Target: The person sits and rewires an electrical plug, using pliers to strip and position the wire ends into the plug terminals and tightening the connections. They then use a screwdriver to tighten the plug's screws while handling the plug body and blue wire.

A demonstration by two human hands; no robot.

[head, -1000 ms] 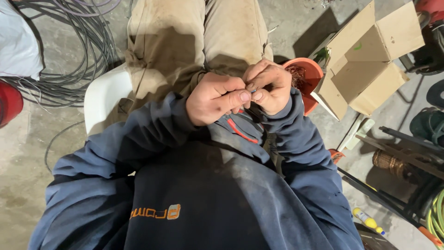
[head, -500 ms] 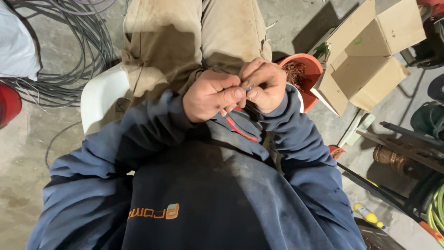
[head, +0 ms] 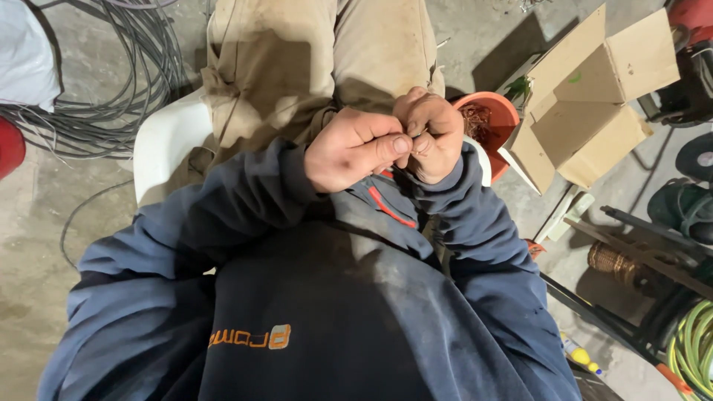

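Note:
Both my hands meet over my lap, in front of my navy sweatshirt (head: pixel 334 297) and tan trousers (head: pixel 312 67). My left hand (head: pixel 353 152) is closed, its thumb pressed against the fingertips of my right hand (head: pixel 434 134). Together they pinch a small thin piece (head: pixel 413 138), mostly hidden by the fingers; I cannot tell what it is. The right hand's fingers are curled tightly around the same spot. I sit on a white chair (head: pixel 167 145).
An orange bowl (head: pixel 494 119) with reddish wire scraps sits just right of my hands. Open cardboard boxes (head: pixel 594 96) lie beyond it. Grey cables (head: pixel 111 82) coil on the concrete floor at left. A green hose (head: pixel 694 345) and dark metal bars (head: pixel 639 252) are at right.
The hands stay pressed together in the same place, and only the fingers shift slightly around the pinched piece.

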